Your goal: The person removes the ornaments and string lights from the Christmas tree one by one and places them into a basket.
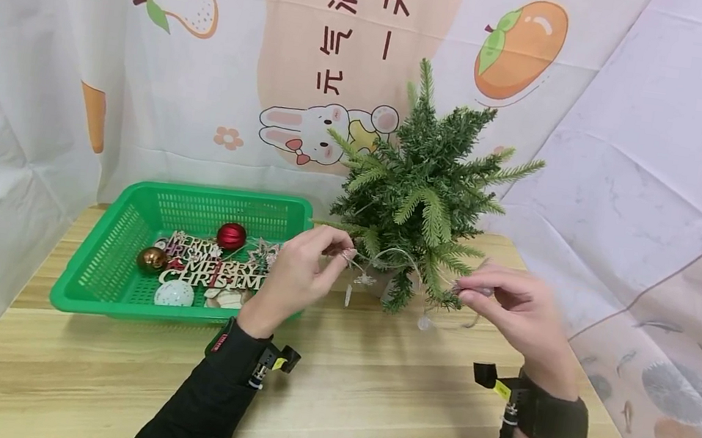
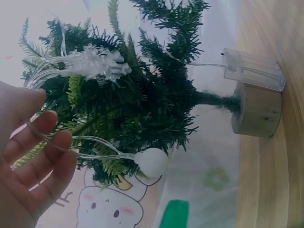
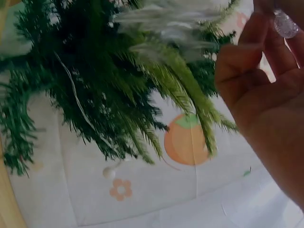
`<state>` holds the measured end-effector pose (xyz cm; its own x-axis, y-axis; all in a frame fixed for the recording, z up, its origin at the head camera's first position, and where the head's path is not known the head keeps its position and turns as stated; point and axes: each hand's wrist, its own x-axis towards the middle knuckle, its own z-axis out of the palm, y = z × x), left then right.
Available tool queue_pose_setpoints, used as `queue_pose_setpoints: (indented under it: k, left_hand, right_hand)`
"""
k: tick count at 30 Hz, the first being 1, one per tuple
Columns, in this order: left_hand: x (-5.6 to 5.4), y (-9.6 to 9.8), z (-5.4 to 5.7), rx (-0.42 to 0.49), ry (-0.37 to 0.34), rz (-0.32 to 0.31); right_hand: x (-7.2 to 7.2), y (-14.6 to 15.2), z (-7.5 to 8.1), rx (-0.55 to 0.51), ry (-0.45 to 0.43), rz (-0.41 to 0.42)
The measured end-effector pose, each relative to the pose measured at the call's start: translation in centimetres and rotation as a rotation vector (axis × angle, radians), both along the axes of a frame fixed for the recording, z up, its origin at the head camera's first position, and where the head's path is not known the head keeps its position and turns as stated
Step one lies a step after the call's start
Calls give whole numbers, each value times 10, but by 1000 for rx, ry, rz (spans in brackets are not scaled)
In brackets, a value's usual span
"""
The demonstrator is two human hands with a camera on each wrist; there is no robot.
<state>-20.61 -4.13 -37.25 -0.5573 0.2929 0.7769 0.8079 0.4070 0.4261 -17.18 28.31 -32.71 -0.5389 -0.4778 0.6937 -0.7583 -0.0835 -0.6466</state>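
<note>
A small artificial Christmas tree (image 1: 430, 177) stands at the back of the table on a round wooden base (image 2: 259, 111). In front of it hangs a clear string of lights (image 1: 409, 256), stretched loosely between both hands. My left hand (image 1: 301, 268) pinches the wire at its left end, where a clear snowflake light (image 2: 102, 64) and a round white bulb (image 2: 153, 162) dangle. At the right, my right hand (image 1: 516, 304) pinches another part of the string, with a clear textured bulb (image 3: 286, 24) at its fingertips. Some wire (image 3: 76, 92) lies across the branches.
A green plastic basket (image 1: 70, 302) sits left of the tree, with a red ball (image 1: 232, 236), a brown ball (image 1: 152, 260), a white speckled ball (image 1: 175, 293) and wooden lettered ornaments (image 1: 217, 275). A clear battery box (image 2: 254, 70) is beside the tree base. Printed cloth hangs behind.
</note>
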Motion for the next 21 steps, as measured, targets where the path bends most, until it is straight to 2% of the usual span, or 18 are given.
queue_pose_setpoints:
  k: [4,7,10,15,17,21]
  left_hand:
    - [2,-4,1,42,0,8]
    - [3,-7,3,49,-9,8]
    - [4,-9,6,15,-20,4]
    - [5,-11,10,-86,-76,31]
    - [6,-13,12,-109,-97,38]
    - [6,-16,13,-103,-105,30]
  right_hand:
    - [-3,-5,-2,148,85,-155]
    - [-2,-5,-3,211,85,-228]
    - [0,-3,-3,152,23,-205]
    - [3,-4,-3,-47,-71,-83]
    - [3,-7,-2,-92,-88,-68]
    - [3,-18,-2,-115,-114,-102]
